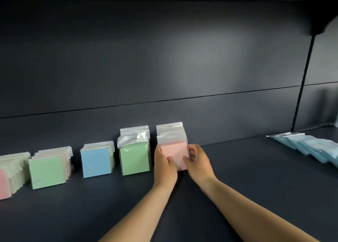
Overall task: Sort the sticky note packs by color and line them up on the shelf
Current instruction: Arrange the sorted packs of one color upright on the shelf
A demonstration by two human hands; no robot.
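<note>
Pink pack stack (174, 155) upright on dark shelf (237, 168), gripped between both hands (182, 162)

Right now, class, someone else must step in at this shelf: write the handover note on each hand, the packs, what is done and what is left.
Left hand and right hand: both grip the pink stack from its sides, upright on the shelf.
Standing in line to its left: green stack, blue stack.
Left to do: the far-left stacks look mixed in colour; the blue packs at far right lie toppled, unaligned.
</note>
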